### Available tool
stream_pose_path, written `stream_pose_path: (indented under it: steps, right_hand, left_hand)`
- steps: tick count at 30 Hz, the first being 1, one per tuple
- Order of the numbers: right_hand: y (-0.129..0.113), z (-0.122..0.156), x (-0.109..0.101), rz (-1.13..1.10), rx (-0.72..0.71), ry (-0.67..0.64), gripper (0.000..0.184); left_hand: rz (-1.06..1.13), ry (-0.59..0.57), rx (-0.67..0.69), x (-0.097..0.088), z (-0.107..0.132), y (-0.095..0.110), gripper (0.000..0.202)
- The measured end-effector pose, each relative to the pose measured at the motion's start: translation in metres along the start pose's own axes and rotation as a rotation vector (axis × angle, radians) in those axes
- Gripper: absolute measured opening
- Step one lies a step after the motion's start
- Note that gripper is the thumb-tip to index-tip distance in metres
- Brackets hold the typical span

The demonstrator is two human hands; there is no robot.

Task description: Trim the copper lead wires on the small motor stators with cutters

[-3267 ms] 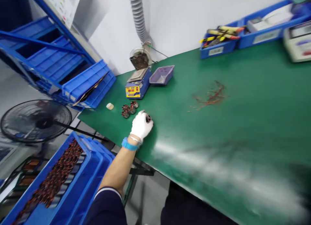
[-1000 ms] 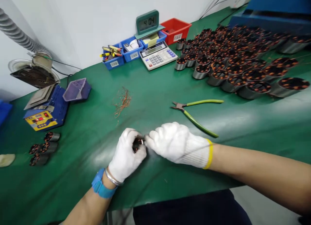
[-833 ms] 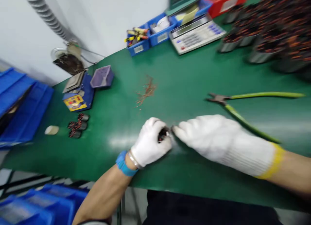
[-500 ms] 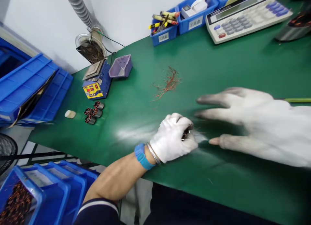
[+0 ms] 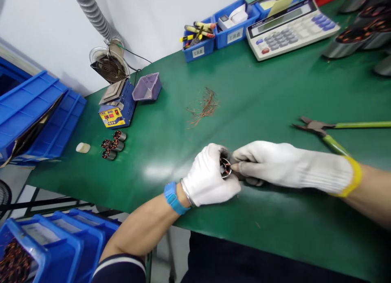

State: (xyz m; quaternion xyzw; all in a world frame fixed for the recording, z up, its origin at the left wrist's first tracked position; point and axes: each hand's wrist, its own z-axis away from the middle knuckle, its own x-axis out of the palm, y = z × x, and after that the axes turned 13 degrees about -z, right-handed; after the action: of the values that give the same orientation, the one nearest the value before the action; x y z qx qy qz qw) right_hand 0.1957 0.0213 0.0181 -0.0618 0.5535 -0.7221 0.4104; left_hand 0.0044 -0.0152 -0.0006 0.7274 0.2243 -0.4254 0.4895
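In a white glove, my left hand (image 5: 210,175) is closed around a small wire-wound motor stator (image 5: 225,168), its metal ring and copper windings showing between thumb and fingers. My right hand (image 5: 259,162), gloved too, has its fingers pinched together at the stator's right edge. Whatever lies between those fingertips is hidden. Beyond the right hand lie green-handled cutting pliers (image 5: 317,127), jaws pointing left. A loose heap of thin copper wire clippings (image 5: 206,105) rests farther back on the green table.
Several small stators (image 5: 116,145) stand at left near a blue soldering unit (image 5: 116,109) and a purple tray (image 5: 148,87). At the back are tool boxes (image 5: 199,52) and a calculator (image 5: 291,30). Larger stators (image 5: 346,42) stand back right. Blue bins (image 5: 65,242) are below left.
My right hand was blurred and spread, apart from the left and over the pliers. It has come left and down to the stator and closed its fingers. The pliers are now uncovered.
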Motion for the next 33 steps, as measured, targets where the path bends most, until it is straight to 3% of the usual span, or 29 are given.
stream_pose_path:
  steps: [3, 5, 7, 9, 10, 11, 12, 14, 16, 17, 19, 21, 23, 25, 27, 28, 29, 31, 33]
  right_hand:
    - [-0.001, 0.004, 0.003, 0.001, -0.017, -0.025, 0.040]
    - [-0.002, 0.008, 0.003, -0.017, -0.059, 0.007, 0.045]
    - [-0.004, 0.013, 0.001, -0.038, -0.093, 0.037, 0.048]
    - [-0.004, 0.019, -0.001, -0.065, -0.103, 0.042, 0.050]
    - [-0.003, 0.021, -0.001, -0.091, -0.101, 0.037, 0.050]
    - [-0.002, 0.023, -0.002, -0.123, -0.094, 0.027, 0.050]
    - [-0.001, 0.024, -0.002, -0.163, -0.090, 0.016, 0.051]
    - [0.001, 0.025, -0.001, -0.284, -0.095, 0.000, 0.053]
    - [0.000, 0.025, 0.000, -0.453, -0.107, -0.017, 0.056]
    - [-0.001, 0.026, 0.001, -0.534, -0.110, -0.028, 0.058]
    - [-0.006, 0.027, 0.002, -0.635, -0.114, -0.050, 0.060]
    - [-0.009, 0.030, 0.002, -0.589, -0.125, -0.046, 0.060]
    - [-0.010, 0.033, 0.002, -0.445, -0.147, -0.015, 0.055]
    - [-0.010, 0.034, 0.002, -0.286, -0.183, 0.029, 0.049]
    - [-0.009, 0.033, 0.001, -0.184, -0.201, 0.063, 0.046]
    - [-0.009, 0.032, 0.001, -0.160, -0.189, 0.079, 0.046]
    - [-0.008, 0.031, 0.002, -0.165, -0.159, 0.087, 0.048]
    - [-0.008, 0.028, 0.002, -0.272, -0.088, 0.070, 0.052]
    - [-0.008, 0.026, 0.004, -0.453, -0.056, 0.037, 0.056]
  left_hand:
    - [0.378, -0.048, -0.109, -0.014, -0.001, -0.006, 0.073]
    - [0.545, -0.073, -0.249, -0.027, -0.003, -0.009, 0.067]
    - [0.656, -0.258, -0.359, -0.038, -0.006, -0.010, 0.060]
    - [0.743, -0.534, -0.400, -0.044, -0.007, -0.008, 0.061]
    - [0.787, -0.610, -0.402, -0.045, -0.006, -0.006, 0.060]
    - [0.827, -0.607, -0.391, -0.045, -0.005, -0.004, 0.059]
    - [0.849, -0.527, -0.358, -0.044, -0.003, -0.002, 0.059]
    - [0.773, -0.263, -0.208, -0.043, 0.002, 0.004, 0.051]
    - [0.546, -0.040, 0.030, -0.043, 0.009, 0.009, 0.026]
    - [0.419, 0.021, 0.162, -0.044, 0.012, 0.011, 0.015]
    - [0.259, 0.033, 0.330, -0.047, 0.016, 0.015, 0.025]
    - [0.301, -0.011, 0.194, -0.048, 0.017, 0.016, 0.037]
    - [0.436, -0.076, -0.107, -0.047, 0.014, 0.013, 0.040]
    - [0.628, -0.317, -0.318, -0.045, 0.008, 0.009, 0.055]
    - [0.811, -0.600, -0.379, -0.045, 0.004, 0.007, 0.060]
    - [0.885, -0.660, -0.400, -0.045, 0.002, 0.007, 0.056]
    - [0.933, -0.615, -0.398, -0.045, 0.002, 0.008, 0.052]
    - [0.896, -0.340, -0.281, -0.045, 0.005, 0.012, 0.051]
    - [0.776, -0.099, -0.100, -0.043, 0.010, 0.016, 0.033]
